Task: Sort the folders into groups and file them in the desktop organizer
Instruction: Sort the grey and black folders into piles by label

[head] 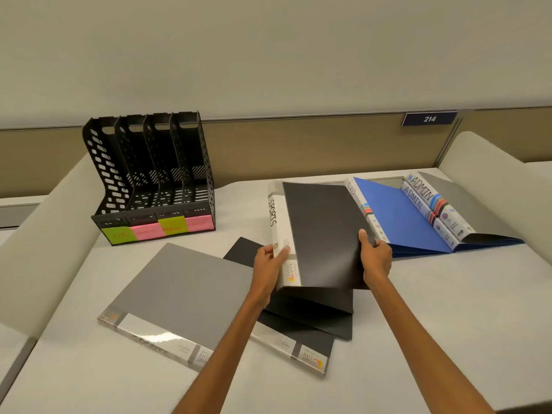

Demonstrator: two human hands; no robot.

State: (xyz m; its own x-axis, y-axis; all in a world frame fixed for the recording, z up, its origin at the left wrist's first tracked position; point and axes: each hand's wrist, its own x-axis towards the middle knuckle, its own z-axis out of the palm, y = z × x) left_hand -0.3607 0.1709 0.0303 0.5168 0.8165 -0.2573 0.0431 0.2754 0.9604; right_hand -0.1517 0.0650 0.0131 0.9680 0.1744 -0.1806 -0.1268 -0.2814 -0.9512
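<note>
Right then, we held the black folder tilted up over other black folders mid-desk, our left hand gripping its white spine marked SPORTS and SMART LIFE, our right hand pinching the opposite edge. Beside it, a grey folder read SPORTS. To the right, past a blue folder, two spines read ADMIN. The black organizer stood back left on the white desk, wearing green and pink notes. A plate on the partition read 214.

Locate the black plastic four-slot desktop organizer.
Head view: the black plastic organizer stands far left on the table, near the tan partition, behind the flat grey folder, left of the raised black SPORTS folder.
</note>
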